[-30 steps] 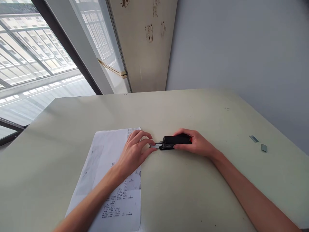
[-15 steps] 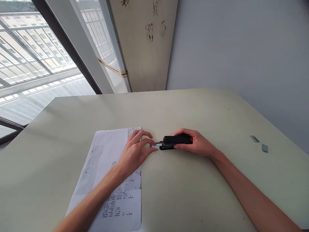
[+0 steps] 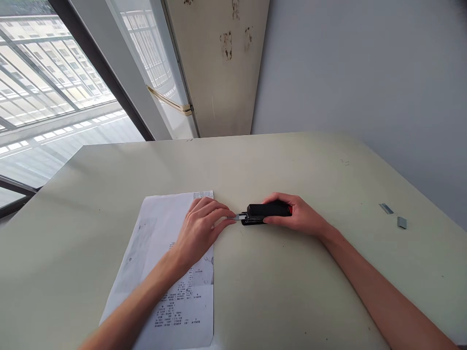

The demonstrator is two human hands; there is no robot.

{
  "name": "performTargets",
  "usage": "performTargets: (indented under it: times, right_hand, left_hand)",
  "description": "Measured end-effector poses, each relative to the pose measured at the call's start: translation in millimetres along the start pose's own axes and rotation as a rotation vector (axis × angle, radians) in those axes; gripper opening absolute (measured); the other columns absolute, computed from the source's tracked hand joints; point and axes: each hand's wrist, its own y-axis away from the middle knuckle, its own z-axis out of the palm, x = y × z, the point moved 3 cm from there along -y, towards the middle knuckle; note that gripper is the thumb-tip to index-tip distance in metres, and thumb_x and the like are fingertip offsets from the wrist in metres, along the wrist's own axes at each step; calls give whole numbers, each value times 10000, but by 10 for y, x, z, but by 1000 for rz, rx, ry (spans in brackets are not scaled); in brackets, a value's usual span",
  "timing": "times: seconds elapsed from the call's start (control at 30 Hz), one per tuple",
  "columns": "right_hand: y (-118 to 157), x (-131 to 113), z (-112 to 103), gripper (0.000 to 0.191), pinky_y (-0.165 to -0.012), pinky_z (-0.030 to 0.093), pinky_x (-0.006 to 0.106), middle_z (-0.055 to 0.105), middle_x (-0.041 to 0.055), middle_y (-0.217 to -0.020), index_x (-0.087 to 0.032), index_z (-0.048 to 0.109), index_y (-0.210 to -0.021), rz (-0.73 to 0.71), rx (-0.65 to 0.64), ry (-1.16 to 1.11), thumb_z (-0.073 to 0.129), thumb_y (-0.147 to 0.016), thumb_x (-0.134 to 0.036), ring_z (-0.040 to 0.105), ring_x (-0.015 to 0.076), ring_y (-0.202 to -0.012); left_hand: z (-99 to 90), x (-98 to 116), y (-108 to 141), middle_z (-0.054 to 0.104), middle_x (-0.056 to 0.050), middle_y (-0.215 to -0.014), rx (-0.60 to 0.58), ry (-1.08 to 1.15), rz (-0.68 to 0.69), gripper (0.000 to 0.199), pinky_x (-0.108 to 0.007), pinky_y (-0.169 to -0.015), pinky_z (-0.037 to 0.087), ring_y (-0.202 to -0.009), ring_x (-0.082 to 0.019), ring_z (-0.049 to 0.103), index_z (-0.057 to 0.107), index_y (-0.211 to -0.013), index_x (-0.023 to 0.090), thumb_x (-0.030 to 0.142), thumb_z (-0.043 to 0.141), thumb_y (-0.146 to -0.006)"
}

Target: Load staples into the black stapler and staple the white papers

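Observation:
A black stapler (image 3: 268, 210) with a bit of red at its rear lies on its side or low on the table, its front end pointing left. My right hand (image 3: 295, 214) is wrapped around its rear half, thumb along the near side. From the stapler's front juts a slim silver metal strip (image 3: 239, 217). My left hand (image 3: 204, 221) pinches the outer end of that strip between thumb and fingers; whether it is loose staples or part of the stapler I cannot tell. Under my left wrist and forearm is a printed sheet of paper (image 3: 153, 233).
Two small grey pieces, like short staple strips, rest on the right: one slim piece (image 3: 386, 208) and one squarer piece (image 3: 402, 222). The pale table (image 3: 292, 291) reaches back to a stained panel (image 3: 226, 87) and a grey wall (image 3: 346, 73). A window (image 3: 47, 73) is at the left.
My left fingers have closed more tightly together and straightened at the stapler's front. The silver strip now lines up with the stapler. My right hand and the stapler have barely moved.

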Motion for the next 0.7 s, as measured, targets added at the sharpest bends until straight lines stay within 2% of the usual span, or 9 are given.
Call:
performTargets:
  times: [0.33,0.7]
  right_hand:
    - [-5,-5,-3,420,-698,502,332,720,29,-989,-275,726,-1054,-37,-5,43,833,-780,-575,628,222,-847]
    - [-4,5,4,413,-703,492,327,718,21,-991,-276,720,-1055,-29,-3,24,838,-784,-563,619,210,-839]
  left_hand:
    - [19,-25,19,788,-22,-1020,-1,-8,-60,143,-407,-888,508,-935,-215,668,777,-1057,272,355,663,-1039]
    - [89,-15,21,781,-17,-1021,-32,-10,-21,116,-399,-879,496,-938,-209,665,763,-1058,249,306,663,-1039]
